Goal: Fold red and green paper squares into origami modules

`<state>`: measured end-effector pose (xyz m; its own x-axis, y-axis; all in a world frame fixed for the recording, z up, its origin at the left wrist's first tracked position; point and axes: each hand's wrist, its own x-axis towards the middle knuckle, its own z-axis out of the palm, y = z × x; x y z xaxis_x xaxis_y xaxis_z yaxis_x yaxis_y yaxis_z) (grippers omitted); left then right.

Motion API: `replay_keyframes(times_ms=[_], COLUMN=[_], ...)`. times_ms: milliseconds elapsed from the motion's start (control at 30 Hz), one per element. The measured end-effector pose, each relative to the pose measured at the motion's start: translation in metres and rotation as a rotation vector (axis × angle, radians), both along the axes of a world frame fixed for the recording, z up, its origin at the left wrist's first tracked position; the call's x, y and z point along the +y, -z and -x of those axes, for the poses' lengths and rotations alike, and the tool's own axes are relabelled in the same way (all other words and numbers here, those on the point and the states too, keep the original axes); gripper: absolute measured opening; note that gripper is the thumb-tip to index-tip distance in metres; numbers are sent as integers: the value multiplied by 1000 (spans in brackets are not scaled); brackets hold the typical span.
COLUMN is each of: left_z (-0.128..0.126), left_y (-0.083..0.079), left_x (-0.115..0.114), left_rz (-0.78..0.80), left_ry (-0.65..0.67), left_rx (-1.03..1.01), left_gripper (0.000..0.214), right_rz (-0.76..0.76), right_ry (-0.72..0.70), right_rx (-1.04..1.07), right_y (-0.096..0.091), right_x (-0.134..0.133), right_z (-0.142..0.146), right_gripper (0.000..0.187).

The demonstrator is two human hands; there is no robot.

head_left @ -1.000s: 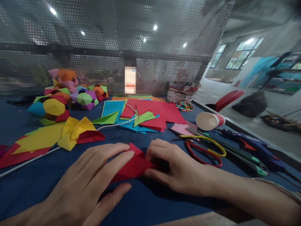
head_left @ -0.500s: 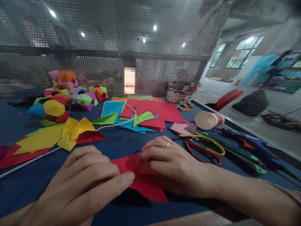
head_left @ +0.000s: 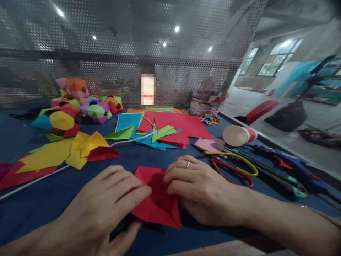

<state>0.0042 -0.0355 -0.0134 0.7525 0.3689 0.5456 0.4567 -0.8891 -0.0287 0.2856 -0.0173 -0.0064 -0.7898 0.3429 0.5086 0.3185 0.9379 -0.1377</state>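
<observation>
Between my hands is a folded piece of red paper point(head_left: 157, 206), held just above the dark blue tabletop with a shadow beneath it. My left hand point(head_left: 106, 202) grips its left edge, fingers on top and the thumb underneath. My right hand point(head_left: 197, 192), with a ring on one finger, is closed on the right edge; its thumb is mostly hidden. Beyond the right hand lie scissors point(head_left: 234, 163) with one yellow and one red handle loop. A yellow folded paper piece point(head_left: 77, 153) rests past my left hand.
Behind are stacked coloured sheets point(head_left: 191, 124), crossed by a white cable point(head_left: 128, 143). Paper balls point(head_left: 62, 122) pile up at left. On the right are a tipped paper cup point(head_left: 236, 136), a green-handled tool point(head_left: 287, 181), a glue gun point(head_left: 293, 165) and a woven basket point(head_left: 206, 102).
The red paper has turned and shows more of its face. My left hand has shifted, its thumb now under the paper's edge. My right hand has barely moved.
</observation>
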Motion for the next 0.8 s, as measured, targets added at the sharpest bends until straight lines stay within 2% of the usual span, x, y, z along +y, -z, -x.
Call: replay_keyframes(times_ms=[100,167,300,400,500,600,667,800], left_z=[4,3,-5,-10,-10,-9,-8,-8], left_y=[0,2,4,4,5,10,13,18], left_x=[5,5,-7,-13,-13,-8,-5,-3], left_rz=[-29,-21,123,176,155,149,151,58], left_ry=[39,42,-13,-48,-60,-121,-166,-249], left_rx=[41,-6,-218,-275,-286,-278,-239,-176], left_gripper=[27,26,24,25,32,45,46,45], right_rz=[58,114,286,392,503,690,777,742], right_ry=[11,23,7,31,127,300,407,510], right_rx=[-26,-21,10,44,66,89,87,45], right_y=[1,1,-6,-10,-10,-7,-5,0], right_x=[-2,-4,-10,-15,-17,-17,-16,-14], right_z=[0,-1,0,2,4,8,12,17], right_gripper=[22,18,13,12,20,28,31,33])
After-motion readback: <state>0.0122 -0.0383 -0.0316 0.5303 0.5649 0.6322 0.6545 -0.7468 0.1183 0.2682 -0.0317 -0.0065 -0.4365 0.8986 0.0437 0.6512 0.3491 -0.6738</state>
